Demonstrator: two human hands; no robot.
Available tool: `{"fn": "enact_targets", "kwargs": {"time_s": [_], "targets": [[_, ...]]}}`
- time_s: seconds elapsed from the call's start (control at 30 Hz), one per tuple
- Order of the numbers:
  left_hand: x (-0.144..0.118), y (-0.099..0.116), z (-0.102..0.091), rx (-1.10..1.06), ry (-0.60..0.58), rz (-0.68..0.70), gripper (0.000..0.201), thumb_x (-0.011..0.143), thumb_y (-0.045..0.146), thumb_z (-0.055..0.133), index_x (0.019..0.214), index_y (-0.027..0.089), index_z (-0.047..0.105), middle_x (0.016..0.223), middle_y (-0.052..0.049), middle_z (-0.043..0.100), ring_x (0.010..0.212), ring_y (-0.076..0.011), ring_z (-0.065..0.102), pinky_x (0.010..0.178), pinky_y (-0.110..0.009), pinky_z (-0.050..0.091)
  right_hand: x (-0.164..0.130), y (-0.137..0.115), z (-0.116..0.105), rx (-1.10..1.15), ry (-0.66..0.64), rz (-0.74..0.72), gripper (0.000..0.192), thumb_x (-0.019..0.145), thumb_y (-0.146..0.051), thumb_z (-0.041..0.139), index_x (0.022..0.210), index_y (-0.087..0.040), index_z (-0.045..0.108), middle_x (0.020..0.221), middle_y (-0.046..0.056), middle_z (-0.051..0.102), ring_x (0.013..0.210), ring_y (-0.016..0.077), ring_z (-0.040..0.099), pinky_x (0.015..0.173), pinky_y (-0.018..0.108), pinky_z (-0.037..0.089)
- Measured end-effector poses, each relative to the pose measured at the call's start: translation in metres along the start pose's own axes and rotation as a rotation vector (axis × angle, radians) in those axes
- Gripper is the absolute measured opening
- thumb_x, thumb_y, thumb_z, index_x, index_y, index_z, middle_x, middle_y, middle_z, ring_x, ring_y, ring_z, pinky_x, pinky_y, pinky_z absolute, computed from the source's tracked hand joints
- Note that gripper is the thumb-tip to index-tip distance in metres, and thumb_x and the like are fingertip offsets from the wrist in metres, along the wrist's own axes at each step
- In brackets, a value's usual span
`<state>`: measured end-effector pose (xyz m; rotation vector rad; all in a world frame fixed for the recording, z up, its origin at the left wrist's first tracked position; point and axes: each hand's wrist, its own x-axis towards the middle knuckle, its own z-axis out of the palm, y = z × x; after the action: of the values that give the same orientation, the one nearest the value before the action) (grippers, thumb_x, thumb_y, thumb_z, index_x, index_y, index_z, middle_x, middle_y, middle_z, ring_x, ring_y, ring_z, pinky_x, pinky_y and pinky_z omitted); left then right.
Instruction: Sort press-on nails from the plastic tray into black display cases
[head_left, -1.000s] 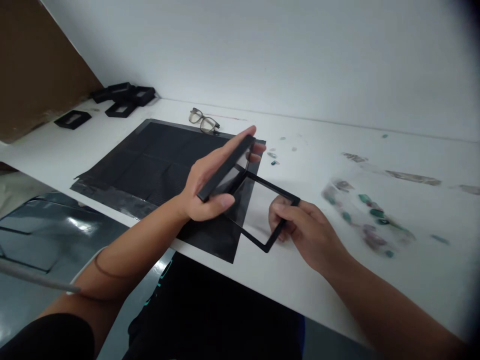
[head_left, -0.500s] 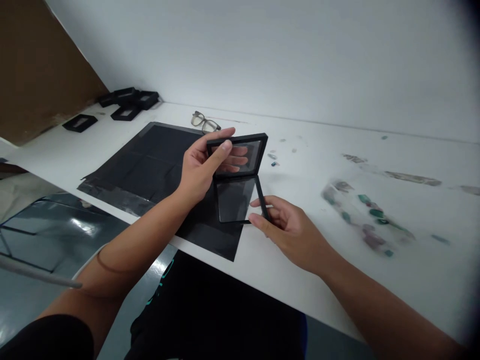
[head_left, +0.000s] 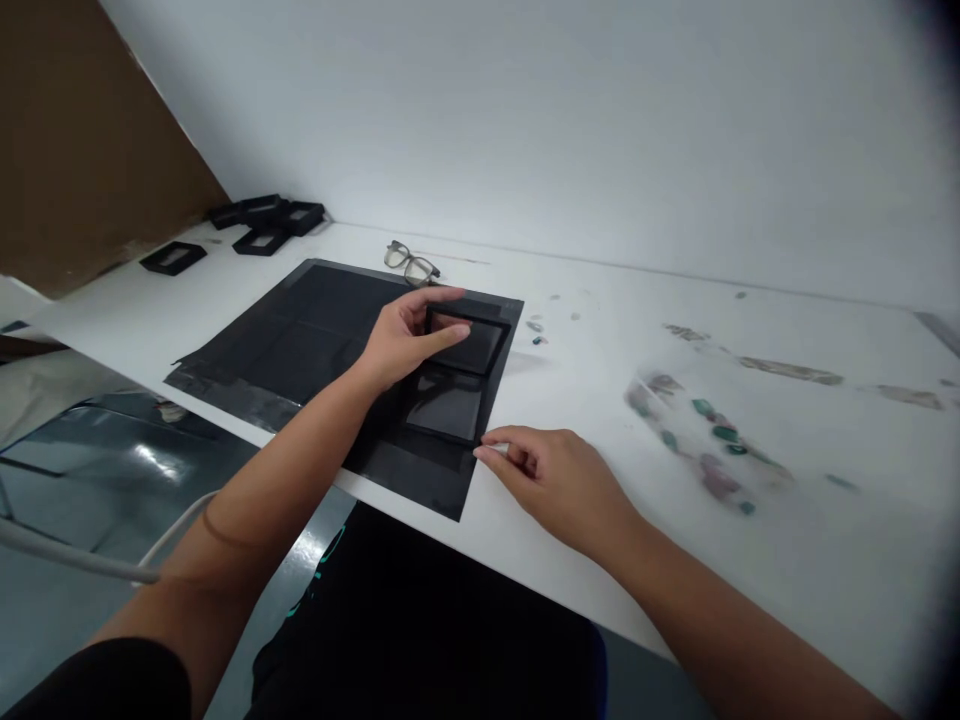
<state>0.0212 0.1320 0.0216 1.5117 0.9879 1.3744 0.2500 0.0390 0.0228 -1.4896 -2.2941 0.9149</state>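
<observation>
Head camera is showing a hinged black frame case (head_left: 456,375) lying open on a black mat (head_left: 315,330) near the desk's (head_left: 600,560) front edge. Left hand (head_left: 409,335) is pinching the far frame's left edge between thumb and fingers. Right hand (head_left: 555,480) is curling loosely, fingertips touching the near frame's right corner. Beyond the mat, eyeglasses (head_left: 409,262) are resting on the desk. Green stones (head_left: 712,425) are lying scattered well to the right, and more black frames (head_left: 255,225) are sitting at the far left corner.
</observation>
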Motion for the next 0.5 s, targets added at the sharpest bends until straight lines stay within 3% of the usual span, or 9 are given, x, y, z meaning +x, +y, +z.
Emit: {"fn": "enact_targets", "kwargs": {"time_s": [0.13, 0.3, 0.4, 0.5], "targets": [[-0.001, -0.003, -0.005, 0.031, -0.147, -0.104, 0.065, 0.068, 0.028, 0.087, 0.127, 0.017, 0.063, 0.092, -0.007, 0.078, 0.089, -0.0191, 0.074, 0.085, -0.034, 0.06, 0.002, 0.004, -0.001, 0.001, 0.011, 0.0, 0.03, 0.097, -0.046, 0.053, 0.103, -0.029, 0.076, 0.059, -0.002, 0.061, 0.052, 0.0129, 0.051, 0.054, 0.028, 0.032], [-0.003, -0.007, -0.005, 0.094, -0.225, -0.135, 0.069, 0.068, 0.026, 0.087, 0.131, 0.015, 0.061, 0.1, -0.011, 0.078, 0.091, -0.02, 0.074, 0.085, -0.035, 0.06, 0.002, 0.006, -0.002, 0.031, 0.022, -0.027, 0.028, 0.095, -0.042, 0.055, 0.103, -0.027, 0.076, 0.062, -0.001, 0.062, 0.056, 0.014, 0.052, 0.057, 0.029, 0.032], [0.0, -0.012, -0.007, 0.135, -0.164, -0.091, 0.07, 0.068, 0.03, 0.087, 0.131, 0.015, 0.06, 0.1, -0.011, 0.077, 0.091, -0.0202, 0.073, 0.086, -0.035, 0.059, 0.002, 0.006, -0.002, 0.084, 0.03, -0.044, 0.027, 0.093, -0.043, 0.057, 0.101, -0.026, 0.076, 0.062, 0.0, 0.061, 0.056, 0.0141, 0.05, 0.057, 0.029, 0.031], [0.007, -0.021, -0.014, 0.189, -0.019, -0.021, 0.074, 0.069, 0.032, 0.085, 0.135, 0.015, 0.056, 0.106, -0.012, 0.075, 0.092, -0.0203, 0.072, 0.087, -0.036, 0.058, 0.003, 0.009, -0.002, 0.208, 0.013, -0.037, 0.029, 0.092, -0.047, 0.058, 0.1, -0.025, 0.075, 0.06, -0.001, 0.057, 0.055, 0.0135, 0.05, 0.056, 0.028, 0.034]]}}
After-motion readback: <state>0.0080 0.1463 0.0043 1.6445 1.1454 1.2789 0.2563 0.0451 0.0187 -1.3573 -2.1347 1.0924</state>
